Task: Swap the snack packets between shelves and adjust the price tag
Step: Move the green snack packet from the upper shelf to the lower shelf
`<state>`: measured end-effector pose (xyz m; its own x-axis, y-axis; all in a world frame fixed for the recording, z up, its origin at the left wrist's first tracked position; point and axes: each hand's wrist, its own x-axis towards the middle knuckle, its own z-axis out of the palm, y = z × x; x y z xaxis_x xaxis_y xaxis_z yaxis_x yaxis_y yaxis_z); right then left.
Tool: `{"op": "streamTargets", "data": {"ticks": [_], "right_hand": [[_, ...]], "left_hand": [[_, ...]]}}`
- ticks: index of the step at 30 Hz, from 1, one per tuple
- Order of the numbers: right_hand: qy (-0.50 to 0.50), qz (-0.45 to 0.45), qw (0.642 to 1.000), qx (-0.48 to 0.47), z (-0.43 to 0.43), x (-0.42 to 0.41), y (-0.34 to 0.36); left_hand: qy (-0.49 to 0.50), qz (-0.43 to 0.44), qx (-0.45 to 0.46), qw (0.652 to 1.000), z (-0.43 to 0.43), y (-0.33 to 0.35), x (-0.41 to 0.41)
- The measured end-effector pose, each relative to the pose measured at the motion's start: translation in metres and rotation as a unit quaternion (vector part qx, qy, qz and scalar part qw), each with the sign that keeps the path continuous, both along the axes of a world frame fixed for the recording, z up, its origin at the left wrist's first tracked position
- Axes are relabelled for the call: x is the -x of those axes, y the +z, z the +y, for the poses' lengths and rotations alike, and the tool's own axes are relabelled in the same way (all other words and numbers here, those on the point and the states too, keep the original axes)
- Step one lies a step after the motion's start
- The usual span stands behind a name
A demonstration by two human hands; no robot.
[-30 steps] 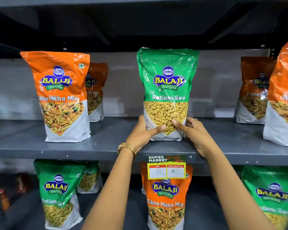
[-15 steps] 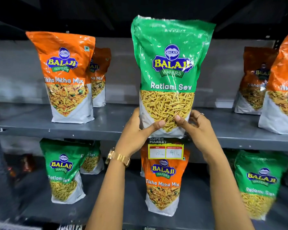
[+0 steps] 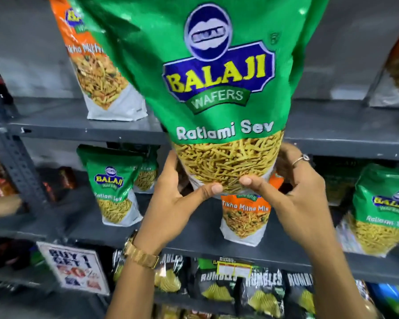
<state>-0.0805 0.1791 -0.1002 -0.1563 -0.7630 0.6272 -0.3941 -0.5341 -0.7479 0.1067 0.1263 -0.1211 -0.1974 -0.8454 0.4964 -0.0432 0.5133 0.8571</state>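
The green Ratlami Sev packet [image 3: 217, 88] runs off the top edge, hiding most of the orange packet [image 3: 244, 217] behind.

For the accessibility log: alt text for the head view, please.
Both hands, left hand and right hand, hold the base of a green Ratlami Sev packet upright before grey shelves stocked with green and orange packets.

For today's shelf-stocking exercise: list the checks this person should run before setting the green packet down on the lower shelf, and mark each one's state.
1. Both hands grip the Ratlami Sev packet at its base, left hand and right hand: ok.
2. Packet lifted off the upper shelf: ok.
3. Centre slot on the lower shelf free: not ok, the Tikha Mitha Mix packet stands there.
4. Neighbouring green packet upright: ok.
5. Price tag position: cannot tell, hidden behind the held packet.
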Motion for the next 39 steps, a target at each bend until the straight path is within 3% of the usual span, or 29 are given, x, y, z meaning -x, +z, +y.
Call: {"op": "streamTargets", "data": {"ticks": [5,13,22,28,39], "right_hand": [[-0.007,0.056,0.998,-0.012,-0.008,-0.027,-0.020],[0.016,0.036,0.984,-0.171,-0.042,-0.051,-0.111],[0.040,0.010,0.955,-0.293,-0.084,-0.067,-0.214],[0.021,0.041,0.942,-0.332,-0.122,-0.071,-0.233],[0.025,0.036,0.924,-0.380,-0.182,-0.065,-0.225]], "left_hand": [[0.009,0.013,-0.050,0.999,0.002,-0.028,-0.028],[0.023,-0.108,-0.112,0.988,-0.021,-0.085,-0.066],[0.022,-0.124,-0.222,0.967,-0.069,-0.195,-0.072],[0.013,-0.088,-0.259,0.962,-0.102,-0.228,-0.067],[0.000,-0.059,-0.267,0.962,-0.153,-0.225,-0.046]]}}
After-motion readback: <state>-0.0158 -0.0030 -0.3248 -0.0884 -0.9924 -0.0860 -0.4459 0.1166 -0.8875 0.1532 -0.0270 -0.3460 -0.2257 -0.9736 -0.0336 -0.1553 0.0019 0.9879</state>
